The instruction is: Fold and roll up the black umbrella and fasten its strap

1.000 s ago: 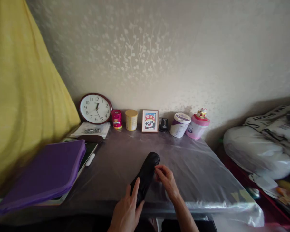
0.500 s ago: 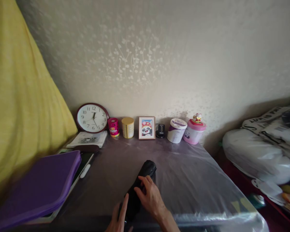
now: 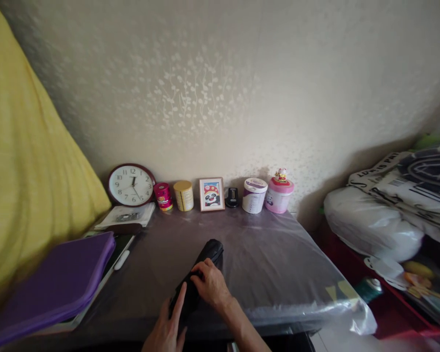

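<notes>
Right hand (image 3: pixel 211 288) on top of black case (image 3: pixel 213 248); fingers curled narrow over its middle, clamping it against the table (image 3: pixel 278 259); left hand (image 3: pixel 165 330) at the near end, fingers straight and loosely spread, index laid along the case's left edge, touching, not wrapped; case lies flat on the plastic-covered tabletop, far tip sticking out beyond the right fingertips; purple folder (image 3: pixel 58 278) well left of the left fingers; clock (image 3: pixel 131 184), picture frame (image 3: pixel 211 194), white tub (image 3: pixel 254 195) and pink tub (image 3: pixel 278 195) lined up against the wall, well beyond both hands.
</notes>
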Demonstrator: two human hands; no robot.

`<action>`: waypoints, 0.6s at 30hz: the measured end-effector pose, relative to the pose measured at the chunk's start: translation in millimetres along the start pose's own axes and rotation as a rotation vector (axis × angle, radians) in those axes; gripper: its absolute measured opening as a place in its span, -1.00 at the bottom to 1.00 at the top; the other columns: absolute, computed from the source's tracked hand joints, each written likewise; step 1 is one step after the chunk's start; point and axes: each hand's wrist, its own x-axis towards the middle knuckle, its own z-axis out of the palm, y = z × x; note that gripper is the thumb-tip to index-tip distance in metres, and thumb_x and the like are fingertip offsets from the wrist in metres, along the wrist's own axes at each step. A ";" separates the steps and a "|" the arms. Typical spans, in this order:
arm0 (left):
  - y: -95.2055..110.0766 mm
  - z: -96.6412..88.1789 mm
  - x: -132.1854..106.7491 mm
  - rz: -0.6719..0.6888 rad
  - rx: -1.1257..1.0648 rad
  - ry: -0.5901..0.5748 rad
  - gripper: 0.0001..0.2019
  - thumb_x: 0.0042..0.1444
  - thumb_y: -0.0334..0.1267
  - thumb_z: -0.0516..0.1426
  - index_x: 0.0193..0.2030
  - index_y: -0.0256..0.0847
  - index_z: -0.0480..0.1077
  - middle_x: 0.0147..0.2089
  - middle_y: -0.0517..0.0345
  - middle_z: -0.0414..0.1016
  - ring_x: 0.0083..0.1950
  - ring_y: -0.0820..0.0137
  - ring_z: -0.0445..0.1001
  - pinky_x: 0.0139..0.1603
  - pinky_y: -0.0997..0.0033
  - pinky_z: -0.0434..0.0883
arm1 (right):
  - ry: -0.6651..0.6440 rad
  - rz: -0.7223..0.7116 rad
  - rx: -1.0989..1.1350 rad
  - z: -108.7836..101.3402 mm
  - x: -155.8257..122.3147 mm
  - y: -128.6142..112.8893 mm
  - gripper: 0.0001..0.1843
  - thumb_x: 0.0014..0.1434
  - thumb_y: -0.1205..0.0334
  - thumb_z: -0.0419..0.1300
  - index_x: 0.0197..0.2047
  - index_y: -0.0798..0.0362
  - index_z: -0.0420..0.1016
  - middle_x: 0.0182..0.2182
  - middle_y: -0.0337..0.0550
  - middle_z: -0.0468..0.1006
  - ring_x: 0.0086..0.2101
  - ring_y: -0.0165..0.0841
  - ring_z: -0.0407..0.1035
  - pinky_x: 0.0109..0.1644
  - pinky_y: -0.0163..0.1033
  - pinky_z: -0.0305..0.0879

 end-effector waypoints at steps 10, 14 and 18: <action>15.0 -15.1 -2.6 -0.077 0.139 -0.046 -0.31 0.14 -0.53 -0.19 0.31 0.08 -0.44 0.10 -0.12 0.23 -0.17 0.40 0.50 -0.25 0.45 0.42 | -0.081 0.194 0.432 -46.1 -40.8 47.8 -0.83 0.02 0.29 0.07 -0.28 0.04 0.42 -0.56 -0.33 0.40 -0.52 -0.45 0.33 -0.40 -0.34 0.29; 14.2 -15.7 -3.4 -0.079 0.152 -0.019 -0.28 0.14 -0.50 -0.14 0.30 0.11 -0.48 0.07 -0.05 0.25 -0.24 0.44 0.50 -0.30 0.50 0.41 | 0.086 0.193 0.273 -64.3 -51.4 65.9 -0.71 -0.04 0.33 0.03 -0.23 0.06 0.46 -0.43 -0.22 0.50 -0.47 -0.40 0.37 -0.34 -0.28 0.32; 16.1 -16.9 -2.6 -0.077 0.145 -0.042 -0.27 0.13 -0.52 -0.16 0.30 0.09 -0.48 0.10 -0.09 0.23 -0.20 0.44 0.50 -0.28 0.51 0.40 | 0.143 0.120 0.279 -57.2 -43.9 59.4 -0.75 0.06 0.22 0.01 -0.26 0.05 0.48 -0.37 -0.13 0.53 -0.38 -0.35 0.41 -0.27 -0.24 0.36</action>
